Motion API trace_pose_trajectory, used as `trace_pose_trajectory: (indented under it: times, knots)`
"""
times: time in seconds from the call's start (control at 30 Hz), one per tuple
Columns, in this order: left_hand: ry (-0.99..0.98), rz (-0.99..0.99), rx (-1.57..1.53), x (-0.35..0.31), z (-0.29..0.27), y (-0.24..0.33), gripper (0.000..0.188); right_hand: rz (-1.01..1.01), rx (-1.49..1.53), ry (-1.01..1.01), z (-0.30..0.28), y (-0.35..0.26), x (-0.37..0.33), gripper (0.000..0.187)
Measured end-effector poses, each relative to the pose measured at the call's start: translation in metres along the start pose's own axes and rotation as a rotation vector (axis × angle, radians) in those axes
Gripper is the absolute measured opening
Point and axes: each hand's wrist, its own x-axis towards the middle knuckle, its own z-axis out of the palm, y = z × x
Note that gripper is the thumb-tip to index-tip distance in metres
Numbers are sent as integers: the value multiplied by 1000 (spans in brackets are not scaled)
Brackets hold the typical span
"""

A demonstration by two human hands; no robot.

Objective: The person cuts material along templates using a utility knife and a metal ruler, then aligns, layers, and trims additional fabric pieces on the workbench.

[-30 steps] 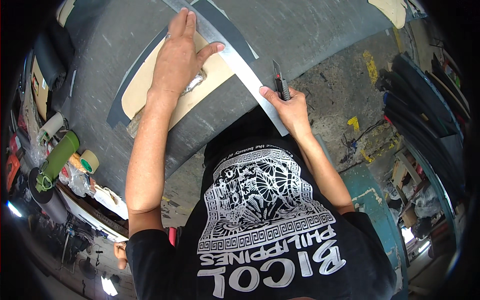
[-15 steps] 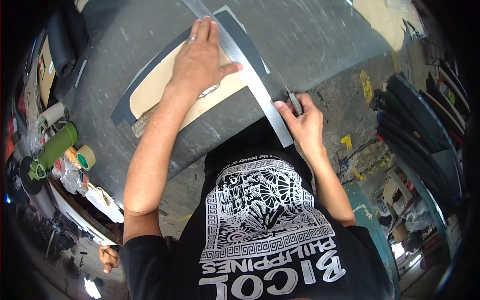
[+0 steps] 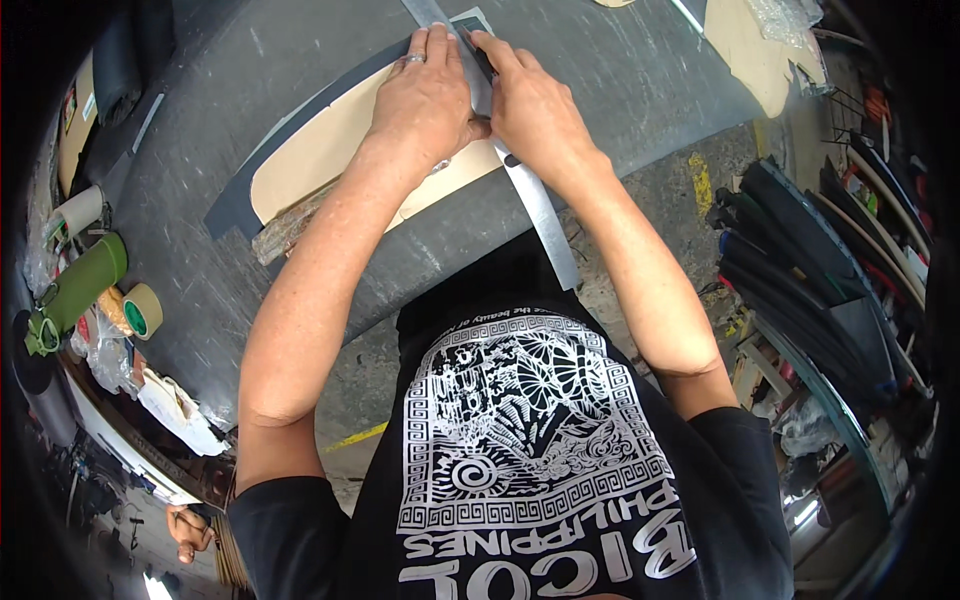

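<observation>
L hand flat, palm down — 4 fingers straight & close together, thumb out sideways to the steel ruler. Both arms reach fwd, elbows slightly bent. R hand just beside it, at the ruler's R edge: fingers curled, clamped on 1 utility knife, mostly hidden, index pointing fwd along it.

Count: 1 ruler, diagonal along the R end of 1 cream template; that lies on 1 dk grey sheet, whose edge shows past it, all on the worktable. 1 brown bar at template's near edge, partly behind L forearm. Off L: 1 green flask, 1 tape roll. Lower L bkgd — 1 other person.
</observation>
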Motion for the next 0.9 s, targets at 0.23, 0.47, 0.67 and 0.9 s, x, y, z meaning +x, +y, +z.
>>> trace_pose_trajectory:
  times: [0.23,0.47,0.67,0.9]
  knots:
    - [67,8,-11,-1,5,7,103,2,-53,-49,-7,0,-2,53]
    - [177,22,37,4,-3,19,93,41,-111,-77,-28,-10,2,55]
    - [209,143,185,15,-7,13,91,-17,-121,-83,-41,-14,7,55]
    - [429,280,-78,5,-9,6,93,-22,-153,-20,-40,-3,-22,55]
